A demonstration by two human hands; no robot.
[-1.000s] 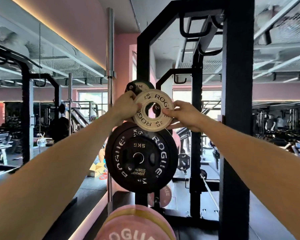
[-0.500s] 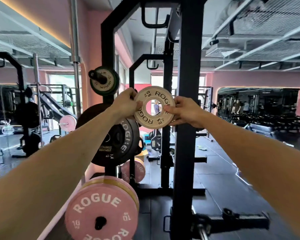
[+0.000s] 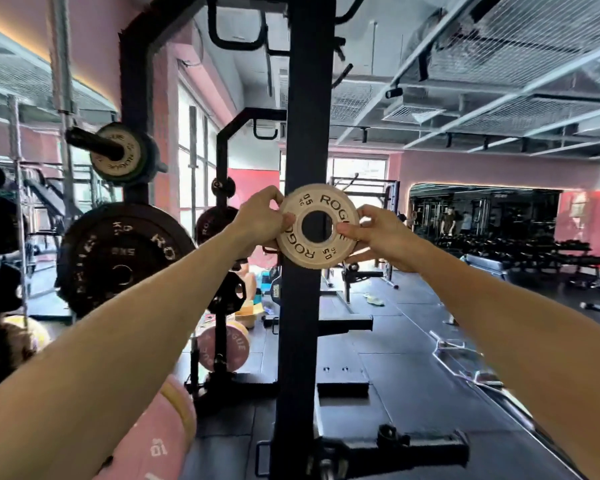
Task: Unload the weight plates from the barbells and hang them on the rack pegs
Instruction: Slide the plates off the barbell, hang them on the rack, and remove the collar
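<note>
Head-camera view of a gym: a person held a small pale weight plate [image 3: 317,226] up at chest height in front of a black rack upright [image 3: 307,133], the left hand [image 3: 260,221] pinching its left rim between thumb and fingers and the right hand [image 3: 378,237] pinching the right rim the same way, both arms outstretched. The plate was a flat, rigid ring with a wide round centre hole, matte and slightly scuffed, printed "ROGUE" and "0.5 KG" in black. At that marking it was judged light enough for one hand, stiff and unlikely to break, though its smooth faces could slip from a fingertip pinch; the rim or a finger hooked through the hole looked the surest hold. To the left, a similar small plate [image 3: 118,154] sat on an upper peg [image 3: 90,142] of a second upright, with a large black rubber-looking plate [image 3: 118,254] hung below it. Pink plates [image 3: 224,346] hung lower on a rack further back. Dark rubber matting covered the floor [image 3: 413,341]. The held plate was not yet on any peg.
</note>
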